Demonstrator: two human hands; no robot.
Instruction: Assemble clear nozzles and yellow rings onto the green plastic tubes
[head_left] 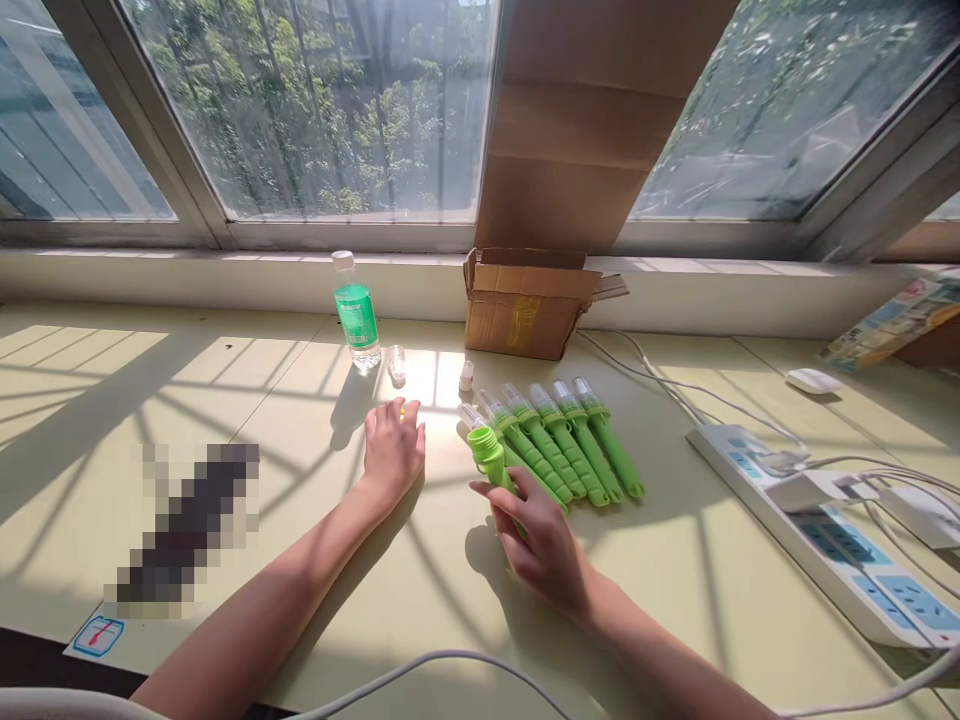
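My right hand [541, 540] is wrapped around a green flashlight-like handle [489, 455], tilted, with its threaded top uncapped and facing up. Curled over the table to the left, my left hand [394, 455] has bent fingers around a small yellow piece [403, 410], mostly hidden by them. Just beyond its fingertips stands a clear plastic cap [397, 366]. Farther right is a small white-and-clear part [466, 376]. Beside my right hand, several green handles with clear caps [559, 445] lie in a slanted row; the nearest is partly covered by the held one.
A water bottle [357, 318] with a green label stands behind my left hand. At the back is an open cardboard box [517, 315]. A power strip [817, 545] with plugs and cables lies right. A pixelated dark object [187, 530] is at left; a white cable [450, 656] crosses the front.
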